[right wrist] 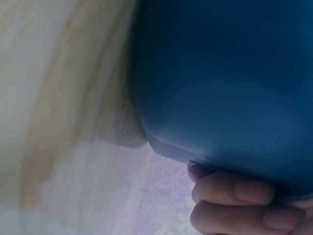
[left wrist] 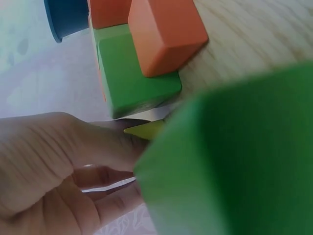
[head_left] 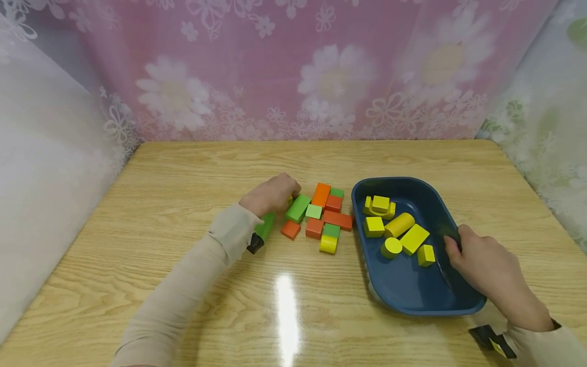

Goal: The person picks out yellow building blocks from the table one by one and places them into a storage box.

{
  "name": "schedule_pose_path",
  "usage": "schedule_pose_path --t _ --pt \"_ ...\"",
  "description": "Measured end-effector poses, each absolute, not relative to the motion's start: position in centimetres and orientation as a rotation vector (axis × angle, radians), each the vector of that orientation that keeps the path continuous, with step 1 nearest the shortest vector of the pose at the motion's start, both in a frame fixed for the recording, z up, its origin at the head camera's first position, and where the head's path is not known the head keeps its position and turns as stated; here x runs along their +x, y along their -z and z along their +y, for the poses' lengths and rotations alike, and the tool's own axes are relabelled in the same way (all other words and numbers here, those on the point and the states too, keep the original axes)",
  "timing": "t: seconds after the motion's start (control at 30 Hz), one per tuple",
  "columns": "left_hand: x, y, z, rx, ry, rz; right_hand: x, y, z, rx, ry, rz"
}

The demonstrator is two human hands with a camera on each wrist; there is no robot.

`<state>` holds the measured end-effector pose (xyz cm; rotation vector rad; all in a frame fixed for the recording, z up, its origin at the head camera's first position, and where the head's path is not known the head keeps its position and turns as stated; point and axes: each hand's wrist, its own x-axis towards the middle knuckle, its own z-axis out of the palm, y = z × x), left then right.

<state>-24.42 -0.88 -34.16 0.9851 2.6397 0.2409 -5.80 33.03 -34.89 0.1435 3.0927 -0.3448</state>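
Note:
My left hand [head_left: 271, 194] reaches to the left end of a cluster of coloured blocks. It pinches a yellow block [left wrist: 146, 130], mostly hidden by the thumb and fingers. Right beside that hand lie a green block [head_left: 298, 208] and a red block [head_left: 291, 230]; another green block [head_left: 264, 226] sits below the wrist, partly covered. With fingers under the outside of the rim and thumb over it, my right hand [head_left: 488, 267] grips the right side of a dark blue basin [head_left: 426, 295]. Several yellow blocks [head_left: 415, 239] lie inside the basin.
Between the left hand and the basin are an orange block [head_left: 321, 195], several red and green blocks, and a yellow piece [head_left: 328, 244] at the near side. The wooden table [head_left: 137, 244] ends at a pink flowered curtain [head_left: 257, 76] behind.

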Motion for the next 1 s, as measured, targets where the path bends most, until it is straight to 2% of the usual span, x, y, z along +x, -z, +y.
schedule_pose_path --t 0.77,1.0 --pt "-24.4 35.0 -0.8 0.980 -0.393 2.711 -5.8 35.0 33.0 0.152 0.348 3.097" --pt "-24.0 33.5 0.5 1.150 -0.515 2.790 -5.8 35.0 33.0 0.162 0.354 3.091"
